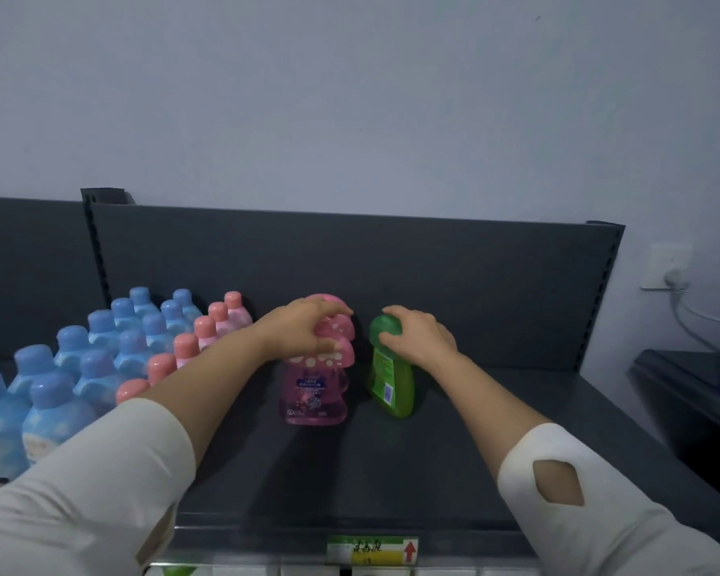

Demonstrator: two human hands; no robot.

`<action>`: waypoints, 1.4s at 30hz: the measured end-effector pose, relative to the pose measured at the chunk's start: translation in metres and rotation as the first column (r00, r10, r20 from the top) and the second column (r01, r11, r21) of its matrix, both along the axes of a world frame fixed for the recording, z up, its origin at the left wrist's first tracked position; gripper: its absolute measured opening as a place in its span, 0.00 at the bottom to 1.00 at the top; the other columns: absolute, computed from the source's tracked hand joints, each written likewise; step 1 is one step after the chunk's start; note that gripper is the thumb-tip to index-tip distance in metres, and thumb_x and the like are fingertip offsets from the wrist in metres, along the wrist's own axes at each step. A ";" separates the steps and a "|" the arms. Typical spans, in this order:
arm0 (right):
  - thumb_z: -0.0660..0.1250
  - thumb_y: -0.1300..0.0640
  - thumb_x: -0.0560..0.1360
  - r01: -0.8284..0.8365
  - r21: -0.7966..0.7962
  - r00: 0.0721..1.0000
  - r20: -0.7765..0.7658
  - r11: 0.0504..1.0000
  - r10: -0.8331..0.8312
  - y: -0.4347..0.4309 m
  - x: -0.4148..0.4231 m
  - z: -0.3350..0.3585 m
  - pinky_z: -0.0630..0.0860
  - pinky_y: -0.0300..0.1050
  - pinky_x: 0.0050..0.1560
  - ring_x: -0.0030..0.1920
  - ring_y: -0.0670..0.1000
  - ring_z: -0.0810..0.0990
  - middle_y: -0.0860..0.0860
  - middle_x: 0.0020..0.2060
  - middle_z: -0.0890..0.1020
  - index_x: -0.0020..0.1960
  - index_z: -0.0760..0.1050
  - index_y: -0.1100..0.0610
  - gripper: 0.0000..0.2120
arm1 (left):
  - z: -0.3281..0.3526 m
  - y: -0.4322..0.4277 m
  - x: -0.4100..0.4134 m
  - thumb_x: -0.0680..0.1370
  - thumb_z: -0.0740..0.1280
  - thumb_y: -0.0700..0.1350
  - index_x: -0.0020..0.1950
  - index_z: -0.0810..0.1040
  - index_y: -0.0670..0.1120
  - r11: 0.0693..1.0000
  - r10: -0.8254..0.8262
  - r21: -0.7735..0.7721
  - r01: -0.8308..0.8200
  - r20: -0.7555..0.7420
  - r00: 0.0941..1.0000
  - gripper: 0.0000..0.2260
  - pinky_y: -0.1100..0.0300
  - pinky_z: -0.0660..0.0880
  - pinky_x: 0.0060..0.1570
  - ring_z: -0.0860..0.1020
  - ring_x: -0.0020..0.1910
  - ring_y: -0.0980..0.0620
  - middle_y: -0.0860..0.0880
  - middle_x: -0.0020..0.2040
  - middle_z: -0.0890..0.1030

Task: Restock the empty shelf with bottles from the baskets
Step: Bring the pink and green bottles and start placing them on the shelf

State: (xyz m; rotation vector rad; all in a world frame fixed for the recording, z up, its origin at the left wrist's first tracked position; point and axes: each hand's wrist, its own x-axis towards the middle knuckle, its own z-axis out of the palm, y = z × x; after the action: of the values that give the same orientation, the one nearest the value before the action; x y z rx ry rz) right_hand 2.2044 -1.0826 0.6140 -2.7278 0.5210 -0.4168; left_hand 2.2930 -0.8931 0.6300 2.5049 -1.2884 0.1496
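On the dark grey shelf (391, 463) a short row of pink bottles (316, 399) with spotted pink caps stands near the middle. My left hand (304, 330) lies over their caps, fingers curled round the front ones. Just to the right stands a green bottle (391, 386), tilted a little. My right hand (418, 334) grips its green cap from above. Both bottles touch the shelf.
Several blue bottles (80, 367) and a row of pink-capped bottles (184, 347) fill the shelf's left part. The shelf's back panel (433, 276) rises behind. A price label (373, 550) sits on the front edge. At the right are a dark unit (682, 392) and a wall socket (666, 268).
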 end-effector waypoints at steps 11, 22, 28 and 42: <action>0.50 0.47 0.80 -0.012 0.157 0.998 -0.059 0.988 0.021 -0.017 0.006 0.010 0.81 0.51 0.48 0.47 0.54 0.81 0.50 0.54 0.77 0.67 0.70 0.45 0.19 | 0.001 -0.024 0.005 0.76 0.65 0.53 0.65 0.73 0.56 0.999 -0.035 -0.035 0.035 0.014 0.999 0.17 0.49 0.70 0.62 0.71 0.62 0.51 0.52 0.63 0.74; 0.67 0.67 0.73 -0.418 0.064 0.879 -0.223 0.906 0.421 -0.048 0.005 0.014 0.61 0.44 0.69 0.74 0.52 0.57 0.49 0.76 0.55 0.72 0.63 0.42 0.34 | -0.002 -0.032 0.005 0.77 0.66 0.50 0.64 0.76 0.51 0.999 -0.005 -0.041 0.003 -0.027 1.000 0.15 0.53 0.72 0.61 0.75 0.59 0.54 0.52 0.62 0.76; 0.75 0.48 0.68 -0.324 0.138 0.929 -0.141 0.936 0.342 -0.052 0.009 0.011 0.71 0.47 0.61 0.57 0.51 0.71 0.50 0.56 0.68 0.66 0.68 0.47 0.29 | 0.007 -0.053 -0.007 0.77 0.64 0.55 0.68 0.71 0.53 0.997 0.062 0.033 -0.066 0.095 0.993 0.20 0.62 0.66 0.54 0.74 0.62 0.55 0.55 0.62 0.78; 0.76 0.57 0.69 -0.312 0.342 0.948 0.172 0.886 0.267 -0.073 0.016 -0.020 0.76 0.42 0.50 0.50 0.49 0.79 0.51 0.51 0.81 0.57 0.74 0.55 0.19 | 0.002 -0.096 -0.003 0.76 0.64 0.56 0.69 0.68 0.54 0.965 0.117 0.200 -0.168 0.243 0.963 0.22 0.51 0.63 0.59 0.70 0.62 0.50 0.53 0.59 0.77</action>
State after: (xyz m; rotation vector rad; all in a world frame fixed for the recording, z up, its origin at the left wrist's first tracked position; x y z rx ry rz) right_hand 2.2201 -1.1556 0.5935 -2.3488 0.1317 -0.3610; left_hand 2.2900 -0.9889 0.6318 2.8413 -1.2677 0.3580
